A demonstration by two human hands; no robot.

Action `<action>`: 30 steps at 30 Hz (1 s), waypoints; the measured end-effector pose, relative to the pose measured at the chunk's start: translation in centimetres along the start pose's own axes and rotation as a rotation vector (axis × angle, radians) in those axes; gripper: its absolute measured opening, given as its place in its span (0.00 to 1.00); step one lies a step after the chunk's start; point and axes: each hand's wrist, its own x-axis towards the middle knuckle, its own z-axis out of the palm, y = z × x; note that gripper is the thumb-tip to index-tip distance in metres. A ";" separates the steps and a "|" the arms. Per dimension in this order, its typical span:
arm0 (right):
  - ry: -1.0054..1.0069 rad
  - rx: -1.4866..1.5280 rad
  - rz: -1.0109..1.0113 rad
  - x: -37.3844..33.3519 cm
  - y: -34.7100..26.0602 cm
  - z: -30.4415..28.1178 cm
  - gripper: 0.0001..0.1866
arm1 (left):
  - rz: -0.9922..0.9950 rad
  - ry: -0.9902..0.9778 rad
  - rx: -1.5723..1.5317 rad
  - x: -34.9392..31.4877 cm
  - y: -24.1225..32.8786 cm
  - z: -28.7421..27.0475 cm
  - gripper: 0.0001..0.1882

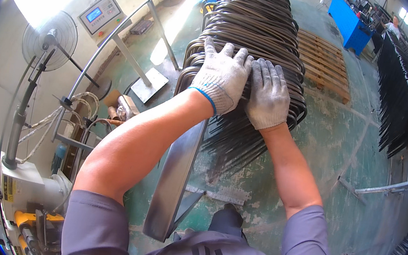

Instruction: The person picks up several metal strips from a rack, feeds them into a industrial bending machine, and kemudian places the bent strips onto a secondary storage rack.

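Observation:
Both my hands wear grey-white knit work gloves. My left hand lies with outstretched fingers on top of a long row of bent dark metal rods. Beside it, my right hand lies flat on the same rods, fingers straight and slightly apart. The two hands nearly touch at the fingers. The rods have rounded bends and hang packed close together, their thin ends pointing down below my hands. A bare steel beam runs out from under the row toward me. What lies beneath my palms is hidden.
To the left stand a control panel on a post, a fan and a white machine with hoses. A wooden pallet lies right of the row. Farther right, more dark rods hang on a rack near another person.

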 end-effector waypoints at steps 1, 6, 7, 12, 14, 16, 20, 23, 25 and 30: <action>0.008 0.009 -0.004 0.5 0.6 0.6 0.26 | -0.002 -0.021 -0.004 1.0 -0.3 0.0 0.37; 0.009 0.026 0.013 2.8 3.5 4.2 0.22 | 0.000 -0.012 0.025 5.3 -2.0 1.6 0.24; 0.020 0.031 0.015 3.2 4.0 5.2 0.21 | 0.006 -0.009 0.051 6.1 -2.4 2.1 0.24; 0.045 -0.071 -0.029 4.3 6.6 8.0 0.20 | 0.044 0.150 0.113 8.7 -3.7 5.3 0.24; 0.009 -0.076 -0.012 4.9 6.5 8.7 0.20 | 0.013 0.224 0.101 9.1 -4.4 6.3 0.24; -0.014 -0.071 -0.004 4.9 6.5 9.2 0.22 | -0.028 0.207 0.085 9.4 -4.5 6.7 0.25; -0.026 -0.081 0.045 3.6 5.4 8.3 0.24 | -0.071 0.197 0.086 8.0 -3.4 6.9 0.34; -0.054 -0.076 0.092 2.4 3.8 6.7 0.25 | -0.094 0.143 0.102 6.6 -2.1 6.2 0.41; -0.109 -0.042 0.102 1.7 3.3 6.1 0.27 | -0.088 0.083 0.068 5.6 -1.8 5.6 0.44; -0.170 -0.062 0.104 1.1 2.6 5.9 0.29 | -0.075 0.023 0.066 5.1 -1.9 4.8 0.45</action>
